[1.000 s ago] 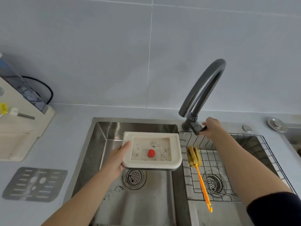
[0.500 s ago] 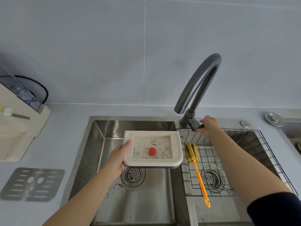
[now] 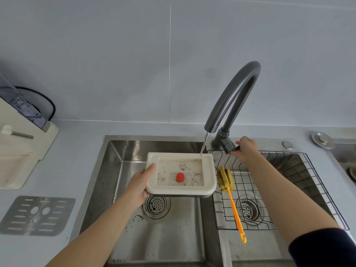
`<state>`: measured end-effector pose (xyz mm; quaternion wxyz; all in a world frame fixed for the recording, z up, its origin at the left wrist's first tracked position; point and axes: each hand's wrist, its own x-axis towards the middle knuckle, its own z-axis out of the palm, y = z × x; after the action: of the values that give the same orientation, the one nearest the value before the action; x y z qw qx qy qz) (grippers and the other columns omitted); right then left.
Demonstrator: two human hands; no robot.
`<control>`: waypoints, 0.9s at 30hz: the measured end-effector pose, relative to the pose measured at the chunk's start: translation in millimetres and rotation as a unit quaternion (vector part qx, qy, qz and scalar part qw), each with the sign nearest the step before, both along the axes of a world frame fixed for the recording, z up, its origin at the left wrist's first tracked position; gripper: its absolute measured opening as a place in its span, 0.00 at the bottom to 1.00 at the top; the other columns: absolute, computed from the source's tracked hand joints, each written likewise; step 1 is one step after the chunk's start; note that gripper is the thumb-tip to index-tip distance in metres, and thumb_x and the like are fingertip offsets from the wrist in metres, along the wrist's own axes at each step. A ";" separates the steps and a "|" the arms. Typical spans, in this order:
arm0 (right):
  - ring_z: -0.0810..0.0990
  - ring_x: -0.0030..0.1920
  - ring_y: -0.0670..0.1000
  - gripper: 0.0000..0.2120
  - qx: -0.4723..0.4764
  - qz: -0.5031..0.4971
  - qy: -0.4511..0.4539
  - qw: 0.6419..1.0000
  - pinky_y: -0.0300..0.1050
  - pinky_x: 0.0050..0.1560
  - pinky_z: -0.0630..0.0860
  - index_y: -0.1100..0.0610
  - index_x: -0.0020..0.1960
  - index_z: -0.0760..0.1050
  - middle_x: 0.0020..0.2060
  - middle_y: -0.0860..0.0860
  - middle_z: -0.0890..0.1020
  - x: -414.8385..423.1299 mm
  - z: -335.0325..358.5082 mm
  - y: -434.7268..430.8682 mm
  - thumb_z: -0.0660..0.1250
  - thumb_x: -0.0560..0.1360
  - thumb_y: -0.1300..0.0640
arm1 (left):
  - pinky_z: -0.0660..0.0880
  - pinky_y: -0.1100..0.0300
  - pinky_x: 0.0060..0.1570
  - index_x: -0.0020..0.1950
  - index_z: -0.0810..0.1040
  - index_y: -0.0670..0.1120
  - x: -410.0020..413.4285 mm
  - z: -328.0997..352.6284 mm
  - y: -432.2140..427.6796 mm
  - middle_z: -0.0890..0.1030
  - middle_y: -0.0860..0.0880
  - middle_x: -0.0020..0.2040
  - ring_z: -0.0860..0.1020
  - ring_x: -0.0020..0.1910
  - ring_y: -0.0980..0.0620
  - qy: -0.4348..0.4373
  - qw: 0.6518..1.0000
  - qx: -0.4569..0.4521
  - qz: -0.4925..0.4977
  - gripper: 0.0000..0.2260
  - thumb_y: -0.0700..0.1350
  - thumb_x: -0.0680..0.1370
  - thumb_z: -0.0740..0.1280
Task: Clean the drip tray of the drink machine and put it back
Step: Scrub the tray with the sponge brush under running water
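Grey counter (image 3: 77, 151) meets tiled wall (image 3: 115, 54) — drip tray (image 3: 209, 176) over seemingly grit-flecked sink (image 3: 104, 182).

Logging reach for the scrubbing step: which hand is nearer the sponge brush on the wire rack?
Right. The right hand grips the faucet handle just behind the sponge brush; the left hand holds the drip tray by its left edge, with the tray between them.

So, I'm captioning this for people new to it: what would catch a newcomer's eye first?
The white tray with its red knob, held by the left hand over the left sink, under a thin stream from the dark tap. Next, the right hand on the tap's lever and the orange-handled brush on the wire rack.
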<state>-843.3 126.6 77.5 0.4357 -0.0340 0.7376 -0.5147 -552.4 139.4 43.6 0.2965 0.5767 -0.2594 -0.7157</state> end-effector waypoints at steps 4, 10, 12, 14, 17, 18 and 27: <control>0.75 0.56 0.59 0.15 -0.033 0.009 -0.059 0.998 0.53 0.61 0.73 0.63 0.65 0.62 0.57 0.63 0.72 -0.7 10.7 7.4 0.54 0.80 0.59 | 0.77 0.52 0.43 0.57 0.72 0.43 -1.5 -0.6 0.3 0.79 0.43 0.51 0.78 0.49 0.46 0.000 1.000 -0.004 0.003 0.13 0.48 0.77 0.63; 0.69 0.65 0.61 0.22 0.085 0.227 0.142 0.960 0.56 0.63 0.68 0.63 0.69 0.62 0.64 0.62 0.70 2.8 -3.1 36.0 0.59 0.77 0.57 | 0.77 0.52 0.43 0.55 0.72 0.44 -0.7 0.4 1.1 0.79 0.44 0.50 0.78 0.49 0.46 0.006 1.000 -0.005 -0.003 0.11 0.48 0.77 0.63; 0.73 0.62 0.61 0.24 0.140 0.310 0.251 0.906 0.55 0.60 0.72 0.63 0.70 0.60 0.62 0.63 0.73 9.2 -14.4 57.0 0.60 0.77 0.58 | 0.77 0.53 0.42 0.55 0.72 0.44 0.2 0.2 1.0 0.80 0.44 0.50 0.79 0.48 0.46 0.008 1.000 -0.006 -0.006 0.11 0.48 0.77 0.63; 0.80 0.50 0.58 0.24 0.193 0.374 0.286 0.861 0.49 0.50 0.77 0.63 0.69 0.61 0.50 0.60 0.80 16.1 -32.5 80.5 0.62 0.76 0.58 | 0.77 0.53 0.40 0.53 0.73 0.44 0.5 0.3 1.4 0.80 0.44 0.49 0.79 0.47 0.47 0.013 1.000 -0.010 -0.009 0.09 0.48 0.77 0.62; 0.76 0.38 0.49 0.20 0.288 0.453 0.315 0.783 0.42 0.40 0.76 0.60 0.65 0.62 0.39 0.53 0.77 27.4 -62.3 110.8 0.62 0.76 0.57 | 0.76 0.54 0.39 0.50 0.74 0.45 -0.3 1.1 1.8 0.80 0.45 0.48 0.79 0.45 0.47 0.015 1.000 -0.015 -0.011 0.07 0.48 0.77 0.62; 0.75 0.37 0.48 0.17 0.309 0.468 0.329 0.759 0.41 0.39 0.76 0.60 0.63 0.63 0.37 0.51 0.75 30.1 -69.2 117.5 0.61 0.77 0.57 | 0.76 0.54 0.39 0.50 0.74 0.45 -0.7 1.2 2.0 0.80 0.45 0.48 0.79 0.46 0.47 0.015 1.000 -0.016 -0.013 0.07 0.48 0.77 0.62; 0.67 0.29 0.46 0.05 0.328 0.442 0.359 0.753 0.38 0.29 0.66 0.59 0.50 0.65 0.31 0.49 0.68 33.2 -77.1 130.2 0.53 0.77 0.66 | 0.77 0.51 0.44 0.58 0.73 0.44 0.7 0.6 6.4 0.80 0.45 0.49 0.79 0.46 0.47 0.020 0.999 -0.018 -0.026 0.13 0.49 0.77 0.63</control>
<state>-810.1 256.8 0.4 0.3018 -0.3938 0.8662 0.0591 -551.7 145.8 44.2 0.2937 0.5499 -0.2814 -0.7295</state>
